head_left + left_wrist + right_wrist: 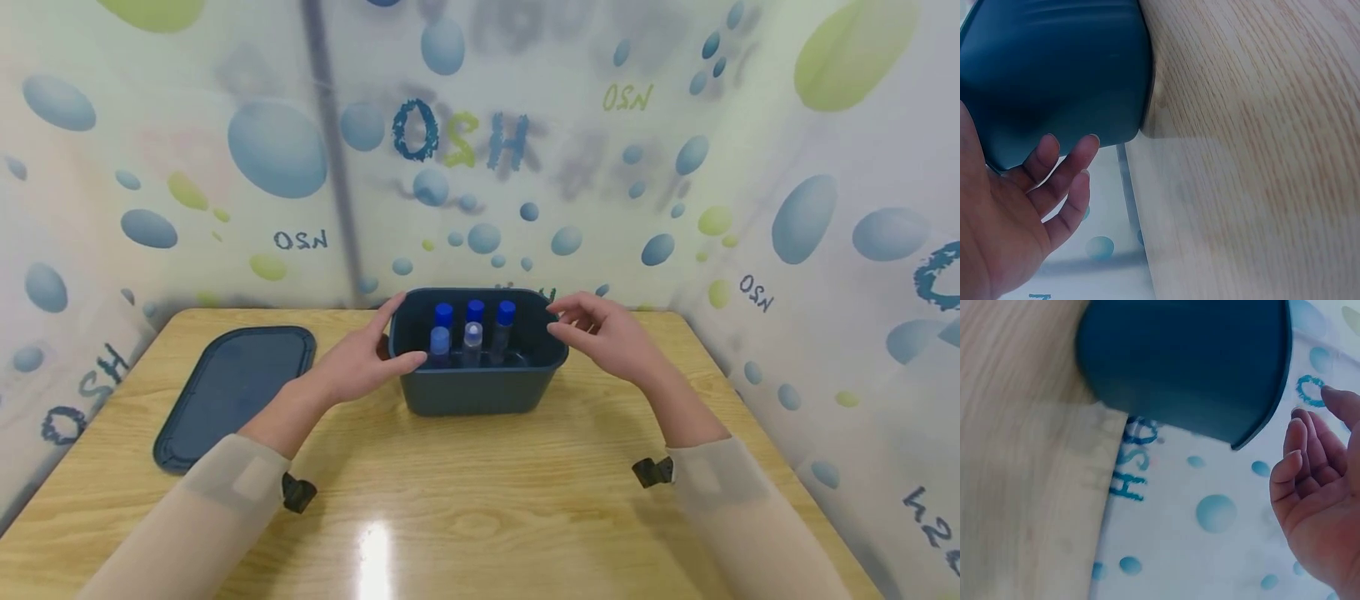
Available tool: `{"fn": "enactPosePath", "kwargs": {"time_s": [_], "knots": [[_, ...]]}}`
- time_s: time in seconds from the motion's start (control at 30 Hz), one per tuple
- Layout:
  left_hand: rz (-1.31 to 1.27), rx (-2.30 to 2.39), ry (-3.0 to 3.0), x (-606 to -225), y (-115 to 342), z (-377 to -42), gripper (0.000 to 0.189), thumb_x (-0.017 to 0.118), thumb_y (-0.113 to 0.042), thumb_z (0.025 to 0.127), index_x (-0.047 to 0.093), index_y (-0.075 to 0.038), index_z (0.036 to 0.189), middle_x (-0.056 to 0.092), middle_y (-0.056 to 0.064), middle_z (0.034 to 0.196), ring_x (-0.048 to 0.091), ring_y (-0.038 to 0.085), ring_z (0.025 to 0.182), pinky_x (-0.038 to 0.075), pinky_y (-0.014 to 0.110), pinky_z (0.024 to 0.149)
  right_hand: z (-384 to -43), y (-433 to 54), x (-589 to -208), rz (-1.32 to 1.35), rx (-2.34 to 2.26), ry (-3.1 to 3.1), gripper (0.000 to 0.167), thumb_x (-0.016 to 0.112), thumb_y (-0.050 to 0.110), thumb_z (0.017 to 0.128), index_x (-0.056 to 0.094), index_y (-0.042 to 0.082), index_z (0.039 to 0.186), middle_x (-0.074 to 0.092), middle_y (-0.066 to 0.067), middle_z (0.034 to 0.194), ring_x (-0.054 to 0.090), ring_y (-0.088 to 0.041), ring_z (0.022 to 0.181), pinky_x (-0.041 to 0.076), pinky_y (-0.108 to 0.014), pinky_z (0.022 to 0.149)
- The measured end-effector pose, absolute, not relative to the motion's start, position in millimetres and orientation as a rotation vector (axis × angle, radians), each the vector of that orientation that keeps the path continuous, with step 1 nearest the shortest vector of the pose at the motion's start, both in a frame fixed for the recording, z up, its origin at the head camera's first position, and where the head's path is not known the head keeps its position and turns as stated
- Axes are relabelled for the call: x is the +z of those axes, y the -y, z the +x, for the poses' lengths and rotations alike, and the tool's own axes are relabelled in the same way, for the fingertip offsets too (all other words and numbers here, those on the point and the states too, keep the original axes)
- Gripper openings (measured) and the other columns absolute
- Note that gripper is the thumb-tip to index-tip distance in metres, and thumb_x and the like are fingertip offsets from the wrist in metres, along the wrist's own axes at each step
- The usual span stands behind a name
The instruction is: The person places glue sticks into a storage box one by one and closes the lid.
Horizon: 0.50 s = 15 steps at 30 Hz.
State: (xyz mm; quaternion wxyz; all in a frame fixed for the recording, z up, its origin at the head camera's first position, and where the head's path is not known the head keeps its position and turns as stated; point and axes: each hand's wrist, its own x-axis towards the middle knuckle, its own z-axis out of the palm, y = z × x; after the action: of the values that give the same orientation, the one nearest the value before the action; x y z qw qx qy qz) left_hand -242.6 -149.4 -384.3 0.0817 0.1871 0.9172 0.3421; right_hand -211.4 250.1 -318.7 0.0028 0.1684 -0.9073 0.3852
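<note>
A dark blue oblong bin (476, 393) stands near the back of the table. Inside are several small clear bottles, upright, most with blue caps (506, 313); one at the front has a whitish top (472, 333). My left hand (365, 360) is at the bin's left end, its thumb by the near rim and index finger by the far corner. In the left wrist view, its other fingers (1066, 181) curve loosely beside the outer wall; firm contact cannot be told. My right hand (603, 335) hovers by the right end, fingers loosely bent, holding nothing.
A dark blue flat lid or tray (236, 392) with rounded corners lies on the left of the wooden table (480, 492). Patterned cloth walls (465, 208) enclose the table at the back and both sides.
</note>
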Motion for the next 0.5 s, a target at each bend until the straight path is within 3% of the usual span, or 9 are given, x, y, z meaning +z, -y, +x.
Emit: {"fn": "enactPosePath", "kwargs": {"time_s": [0.2,0.5], "knots": [[0.558,1.017,-2.739,-385,149,-243,0.109,0.065,-0.073,0.101,-0.003,-0.038,0.178,0.061,0.006,0.079,0.054,0.024,0.068,0.042,0.039,0.063,-211,-265,-331,0.505,1.173,2.861,0.042,0.074,0.034,0.107,0.069,0.015,0.145,0.073,-0.009,0.116,0.068,-0.027,0.092,0.052,-0.034,0.071],[0.552,1.016,-2.742,-385,150,-244,0.109,0.065,-0.074,0.100,-0.003,-0.039,0.178,0.063,0.007,0.083,0.056,0.024,0.070,0.043,0.039,0.064,-217,-275,-355,0.492,1.139,3.001,0.080,0.078,0.050,0.102,0.043,0.027,0.171,0.068,-0.009,0.133,0.066,-0.023,0.090,0.055,-0.040,0.074]]}}
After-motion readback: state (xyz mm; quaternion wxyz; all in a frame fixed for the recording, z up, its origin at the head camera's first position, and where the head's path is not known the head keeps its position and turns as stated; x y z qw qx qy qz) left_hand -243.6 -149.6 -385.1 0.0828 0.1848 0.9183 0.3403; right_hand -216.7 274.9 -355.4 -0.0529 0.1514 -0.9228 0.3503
